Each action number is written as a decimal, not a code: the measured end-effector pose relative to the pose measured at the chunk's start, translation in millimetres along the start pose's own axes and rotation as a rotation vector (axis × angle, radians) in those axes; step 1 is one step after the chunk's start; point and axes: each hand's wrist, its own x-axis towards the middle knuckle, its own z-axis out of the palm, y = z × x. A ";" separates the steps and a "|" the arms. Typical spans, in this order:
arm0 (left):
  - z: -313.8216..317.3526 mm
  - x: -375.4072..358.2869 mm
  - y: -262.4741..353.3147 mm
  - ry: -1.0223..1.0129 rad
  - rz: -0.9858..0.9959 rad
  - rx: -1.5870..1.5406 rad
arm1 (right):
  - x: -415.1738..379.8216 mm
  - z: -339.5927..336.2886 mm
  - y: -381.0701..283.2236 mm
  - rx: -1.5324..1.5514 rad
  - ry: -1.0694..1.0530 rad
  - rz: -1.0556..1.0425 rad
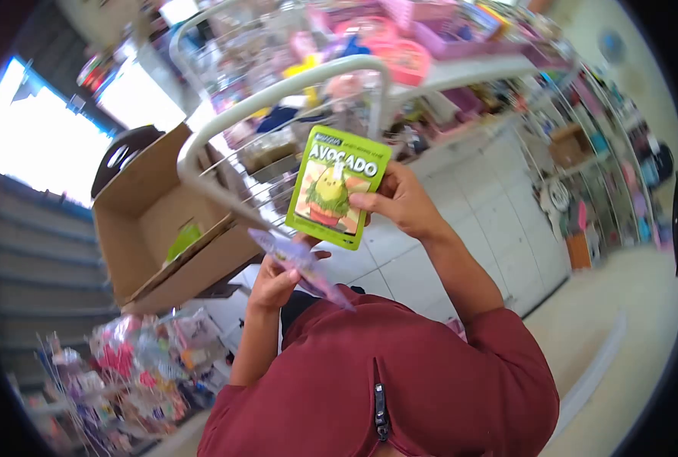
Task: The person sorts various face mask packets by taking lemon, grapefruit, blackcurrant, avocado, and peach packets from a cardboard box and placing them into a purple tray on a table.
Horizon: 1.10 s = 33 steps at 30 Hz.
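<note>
My right hand point(403, 199) pinches the right edge of a green packet point(331, 186), thumb across its front. The packet reads "AVOCADO" and shows a yellow chick-like character in a pot. Lower and to the left, my left hand point(276, 280) grips a purple packet point(302, 266), tilted and blurred, its print unreadable. The two packets are close together in front of my chest. Some fingers of the left hand are hidden behind the purple packet.
An open cardboard box point(163, 221) with a green item point(184, 242) inside stands at left. A white wire rack point(285, 87) with pink trays and mixed goods rises ahead. Hanging packaged goods point(137, 369) are lower left; stocked shelves point(602, 152) line the right.
</note>
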 end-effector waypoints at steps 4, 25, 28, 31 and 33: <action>42.5 73.3 -40.4 0.083 -0.227 0.140 | -47.0 -63.6 2.0 -0.143 0.074 0.062; 104.7 337.1 -132.6 -0.425 -0.299 0.657 | 56.6 -263.2 -232.7 -1.240 -0.046 -0.202; 103.7 349.9 -139.2 -0.407 -0.294 0.670 | 96.8 -312.4 -269.0 -1.289 0.232 -0.462; 112.4 362.9 -138.7 -0.402 -0.285 0.720 | 156.3 -356.8 -282.3 -1.401 0.329 -0.470; 119.2 371.3 -141.5 -0.374 -0.263 0.702 | 195.4 -388.8 -274.4 -1.481 0.250 -0.433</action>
